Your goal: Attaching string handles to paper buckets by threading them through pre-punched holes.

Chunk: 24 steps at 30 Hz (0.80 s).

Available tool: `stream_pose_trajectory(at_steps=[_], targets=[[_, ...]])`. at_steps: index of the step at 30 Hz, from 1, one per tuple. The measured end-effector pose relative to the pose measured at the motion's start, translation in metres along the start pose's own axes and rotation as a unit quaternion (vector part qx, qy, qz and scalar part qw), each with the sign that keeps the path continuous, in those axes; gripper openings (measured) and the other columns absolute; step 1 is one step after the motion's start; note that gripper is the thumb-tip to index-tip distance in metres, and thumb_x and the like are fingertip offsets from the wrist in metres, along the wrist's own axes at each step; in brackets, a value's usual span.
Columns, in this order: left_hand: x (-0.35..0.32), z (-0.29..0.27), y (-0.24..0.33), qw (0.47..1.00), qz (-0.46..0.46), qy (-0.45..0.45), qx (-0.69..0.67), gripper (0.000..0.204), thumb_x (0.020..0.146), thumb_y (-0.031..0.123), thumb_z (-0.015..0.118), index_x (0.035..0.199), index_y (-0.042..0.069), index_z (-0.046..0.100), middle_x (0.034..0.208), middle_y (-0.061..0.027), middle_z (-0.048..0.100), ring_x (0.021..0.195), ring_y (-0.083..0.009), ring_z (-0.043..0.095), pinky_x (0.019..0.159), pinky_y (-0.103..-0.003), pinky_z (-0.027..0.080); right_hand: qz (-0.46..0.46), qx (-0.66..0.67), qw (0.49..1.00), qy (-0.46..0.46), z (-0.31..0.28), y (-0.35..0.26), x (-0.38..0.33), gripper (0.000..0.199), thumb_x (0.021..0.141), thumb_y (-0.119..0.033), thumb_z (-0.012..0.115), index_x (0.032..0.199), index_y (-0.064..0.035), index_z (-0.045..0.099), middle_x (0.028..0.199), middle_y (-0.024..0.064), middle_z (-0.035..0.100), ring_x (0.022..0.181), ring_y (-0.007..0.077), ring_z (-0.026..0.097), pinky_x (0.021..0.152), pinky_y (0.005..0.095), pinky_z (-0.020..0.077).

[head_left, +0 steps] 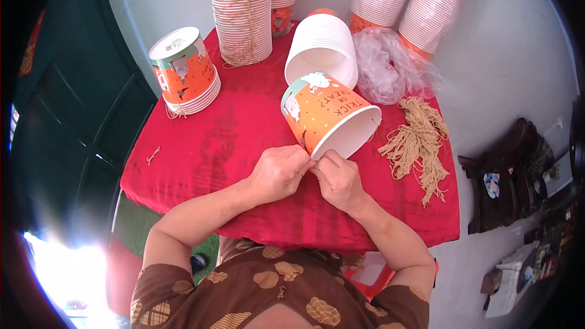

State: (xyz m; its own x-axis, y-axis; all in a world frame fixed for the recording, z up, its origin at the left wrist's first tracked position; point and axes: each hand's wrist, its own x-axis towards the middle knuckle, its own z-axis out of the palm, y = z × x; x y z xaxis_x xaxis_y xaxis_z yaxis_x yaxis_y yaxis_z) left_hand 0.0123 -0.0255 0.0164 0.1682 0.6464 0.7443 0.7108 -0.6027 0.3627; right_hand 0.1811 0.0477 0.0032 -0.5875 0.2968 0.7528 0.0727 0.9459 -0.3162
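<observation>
An orange paper bucket (326,116) with cartoon figures lies on its side on the red tablecloth (231,146), its white open mouth toward me. My left hand (280,172) and my right hand (338,180) meet at the bucket's near rim, fingers pinched together at the edge. Whether a string is between the fingers is hidden. A heap of tan string handles (417,140) lies to the right of the bucket.
Stacks of the same buckets stand around: a short upside-down stack (186,73) at the left, a tall one (242,18) at the back, a white nested stack (326,45) lying behind, two leaning stacks (408,0) on crumpled clear plastic (390,64). A loose string (152,155) lies near the table's left edge.
</observation>
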Motion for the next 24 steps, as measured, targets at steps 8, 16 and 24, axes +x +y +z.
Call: stream_pose_trajectory(at_steps=[8, 16, 24], targets=[[-0.001, -0.002, 0.0, 0.999, -0.007, 0.014, -0.032, 0.013, 0.084, 0.002, 0.068, 0.078, 0.001, 0.056, 0.066, -0.0134, 0.055, 0.056, -0.0324, 0.058, 0.048, -0.04, 0.045, -0.002, -0.04, 0.999, -0.006, 0.005, -0.003, -0.004, 0.018, 0.077, -0.002, 0.072, 0.08, -0.0016, 0.054, 0.071, 0.0124, 0.055, 0.058, 0.0293, 0.06, 0.049, 0.0388, 0.0478], [-0.001, -0.007, -0.015, 0.875, -0.421, -0.011, -0.24, 0.053, 0.1, 0.046, 0.054, 0.078, -0.001, 0.062, 0.066, -0.0078, 0.061, 0.056, -0.0151, 0.06, 0.049, -0.03, 0.048, 0.049, -0.039, 0.992, 0.114, 0.001, 0.002, -0.005, 0.024, 0.078, 0.003, 0.071, 0.074, -0.004, 0.049, 0.059, 0.0118, 0.05, 0.045, 0.0287, 0.054, 0.041, 0.0398, 0.0402], [-0.001, 0.008, -0.015, 0.654, -0.431, -0.039, -0.62, 0.08, 0.089, 0.057, 0.065, 0.141, 0.004, 0.034, 0.129, -0.0119, 0.055, 0.118, -0.0208, 0.056, 0.105, -0.042, 0.044, 0.033, 0.002, 0.993, 0.111, 0.004, -0.01, -0.007, 0.017, 0.079, 0.003, 0.071, 0.077, -0.0041, 0.056, 0.061, 0.0102, 0.057, 0.047, 0.0253, 0.057, 0.043, 0.035, 0.0412]])
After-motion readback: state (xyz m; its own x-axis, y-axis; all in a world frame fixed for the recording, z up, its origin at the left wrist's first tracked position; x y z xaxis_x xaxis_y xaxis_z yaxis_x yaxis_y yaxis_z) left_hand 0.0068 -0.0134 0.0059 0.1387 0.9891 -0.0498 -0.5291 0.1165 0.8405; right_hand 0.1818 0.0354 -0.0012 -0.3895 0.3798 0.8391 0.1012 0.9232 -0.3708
